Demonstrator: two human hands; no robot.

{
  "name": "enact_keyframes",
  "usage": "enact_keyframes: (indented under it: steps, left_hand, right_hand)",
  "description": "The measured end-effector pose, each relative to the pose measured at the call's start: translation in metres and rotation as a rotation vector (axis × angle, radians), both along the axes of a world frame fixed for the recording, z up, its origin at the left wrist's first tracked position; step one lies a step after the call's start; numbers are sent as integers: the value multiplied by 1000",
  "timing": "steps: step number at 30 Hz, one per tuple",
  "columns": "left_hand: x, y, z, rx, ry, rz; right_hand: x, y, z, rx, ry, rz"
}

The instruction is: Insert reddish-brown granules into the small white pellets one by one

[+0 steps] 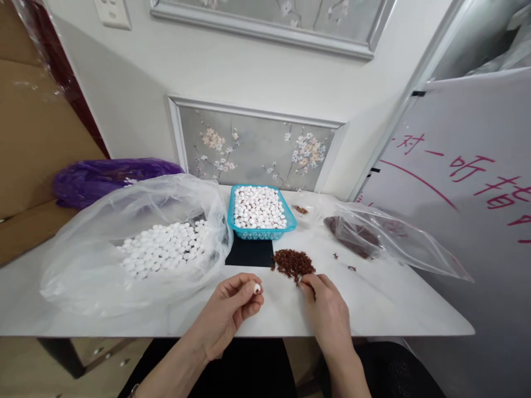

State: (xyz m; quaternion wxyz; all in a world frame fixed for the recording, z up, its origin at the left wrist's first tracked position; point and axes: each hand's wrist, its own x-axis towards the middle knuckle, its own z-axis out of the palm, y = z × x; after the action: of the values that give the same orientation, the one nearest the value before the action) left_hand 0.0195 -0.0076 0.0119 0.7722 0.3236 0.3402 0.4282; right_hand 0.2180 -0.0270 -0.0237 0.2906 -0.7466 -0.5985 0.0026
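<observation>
My left hand (pixel 230 312) pinches one small white bead (pixel 257 288) between thumb and fingers, just above the white table (pixel 373 309). My right hand (pixel 326 312) rests fingertips-down at the near edge of a small heap of reddish-brown bits (pixel 292 261), touching or picking at it; whether a piece is between the fingers is hidden. Behind the heap a blue plastic basket (pixel 290 221) full of white beads stands on a black mat (pixel 250 251). To the left lies an open clear plastic bag (pixel 103 243) holding many more white beads (pixel 164 249).
A clear zip bag (pixel 398 243) with dark reddish material lies at the right. A purple bag (pixel 103 178) sits at the back left by cardboard. A white board with red writing (pixel 468 177) leans at the right. The wall is close behind the table.
</observation>
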Motion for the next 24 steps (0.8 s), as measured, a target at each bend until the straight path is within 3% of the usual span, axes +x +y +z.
enact_keyframes:
  steps: [4,11,16,18,21,24]
  left_hand:
    - [12,11,11,48,29,68]
    - [47,73,61,162,-38,277]
    - [23,78,69,225,62,281]
    - [-4,73,69,391,266,239]
    - [-52,70,72,730,883,231]
    - [-91,70,72,839,1360,186]
  right_hand:
    - [0,0,-2,38,-32,-18]
    - [4,-1,-13,19,-85,9]
    - [9,1,-23,94,-87,-23]
    - [9,2,-24,96,-94,-38]
    - [9,3,-23,47,-98,-27]
    - [8,4,-22,29,-86,-29]
